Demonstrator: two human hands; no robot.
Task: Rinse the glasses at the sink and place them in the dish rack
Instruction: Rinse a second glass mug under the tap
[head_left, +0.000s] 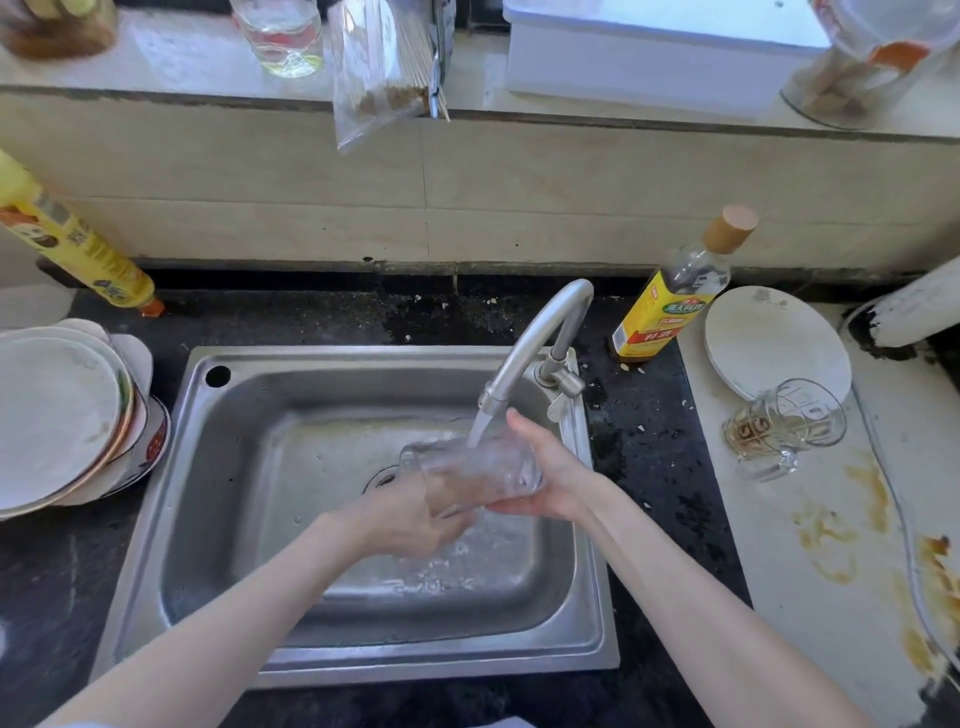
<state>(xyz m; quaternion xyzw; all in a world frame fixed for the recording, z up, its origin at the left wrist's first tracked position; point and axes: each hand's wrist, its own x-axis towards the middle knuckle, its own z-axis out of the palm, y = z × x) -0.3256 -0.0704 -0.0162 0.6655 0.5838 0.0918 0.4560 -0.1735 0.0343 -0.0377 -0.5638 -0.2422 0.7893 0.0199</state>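
My left fingers (441, 512) curl round the near end of the glass (475, 475), and my right hand (545, 478) cups its far side, fingers wrapped under it. The glass lies over the sink (332, 358), on its side beneath the tap (530, 343), water striking its upper wall. Its long axis runs roughly left to right; I cannot tell for sure which end is the mouth. I judge I should tilt the mouth up into the stream, turn it slowly, and keep both grips firm, since wet glass slips. A second glass (784, 431) lies on its side right of the sink.
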